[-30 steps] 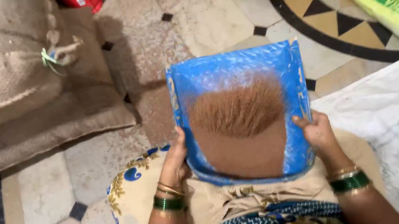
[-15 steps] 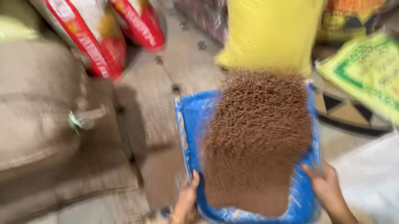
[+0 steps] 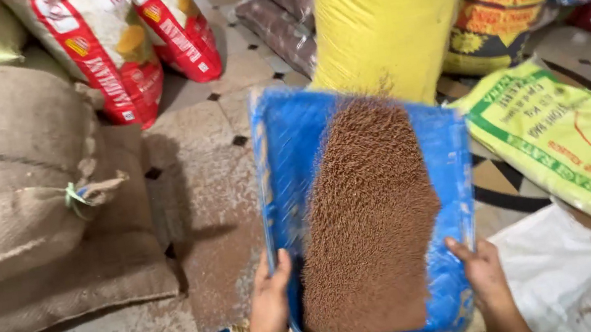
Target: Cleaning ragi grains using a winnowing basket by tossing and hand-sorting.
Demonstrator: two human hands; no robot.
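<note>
Left hand (image 3: 271,310) and right hand (image 3: 485,278) raised at frame bottom, fingers curled in grip, forearms parallel, bangled wrists.

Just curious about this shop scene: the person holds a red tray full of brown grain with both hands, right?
Not quite: the tray is blue, not red, as the head view shows. It does hold brown grain, and the left hand and right hand grip its sides.

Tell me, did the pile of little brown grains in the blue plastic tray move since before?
Yes. The brown grains spread from a low heap toward the far rim of the blue plastic tray, reaching its edge now.
</note>
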